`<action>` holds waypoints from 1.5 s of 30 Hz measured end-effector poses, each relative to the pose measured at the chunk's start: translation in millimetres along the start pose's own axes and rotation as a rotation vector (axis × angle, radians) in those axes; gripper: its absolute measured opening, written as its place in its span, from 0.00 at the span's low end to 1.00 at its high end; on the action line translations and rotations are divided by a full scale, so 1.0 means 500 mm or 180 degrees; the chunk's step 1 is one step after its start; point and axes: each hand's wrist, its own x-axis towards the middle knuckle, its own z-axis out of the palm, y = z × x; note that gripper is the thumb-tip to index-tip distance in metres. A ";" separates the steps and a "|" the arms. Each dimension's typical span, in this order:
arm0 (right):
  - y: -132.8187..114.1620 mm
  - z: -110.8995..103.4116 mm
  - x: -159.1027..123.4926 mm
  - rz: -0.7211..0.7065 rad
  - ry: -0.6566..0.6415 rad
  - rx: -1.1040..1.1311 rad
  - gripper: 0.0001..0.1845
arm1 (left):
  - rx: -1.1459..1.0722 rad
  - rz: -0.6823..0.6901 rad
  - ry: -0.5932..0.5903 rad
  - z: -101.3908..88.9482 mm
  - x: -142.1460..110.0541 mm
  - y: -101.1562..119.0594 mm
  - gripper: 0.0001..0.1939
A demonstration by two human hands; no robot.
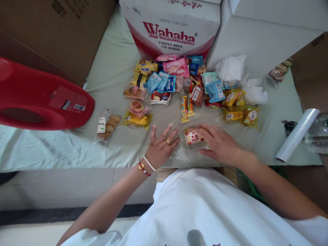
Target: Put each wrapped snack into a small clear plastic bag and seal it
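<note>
A small snack packet (194, 137) with red Chinese characters and a clear lower part lies near the table's front edge. My right hand (221, 143) is closed around its right end, thumb on the near side and fingers on the far side, covering part of it. To the left, my left hand (162, 147) rests palm down with spread fingers, holding nothing. Clear plastic film (183, 155) seems to lie between the hands. Beyond the left fingertips is a yellow-wrapped snack (137, 119) with a round cookie in clear pink wrapping (138, 107) against it.
Several wrapped snacks (176, 67) are heaped before a Wahaha carton (171, 34). A bag of cookies (109, 127) and a red plastic container (46, 95) stand left. White bundles in clear plastic (232, 68), yellow snacks (250, 116) and a plastic roll (297, 135) lie right.
</note>
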 end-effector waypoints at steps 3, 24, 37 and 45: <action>0.001 0.045 -0.080 -0.0211 0.0101 0.0052 0.35 | -0.0097 -0.0432 -0.0069 -0.002 0.009 -0.017 0.18; 0.118 0.011 0.133 0.0705 -0.0372 0.1927 0.10 | -0.0904 0.0700 -0.0448 -0.014 -0.012 -0.081 0.27; 0.209 0.014 0.124 0.0813 -0.0697 0.1649 0.09 | -0.0736 -0.1774 0.0980 0.056 0.036 -0.015 0.25; 0.167 -0.037 0.258 0.0183 0.0313 0.0176 0.29 | -0.0622 -0.2017 0.1303 0.059 0.060 -0.016 0.08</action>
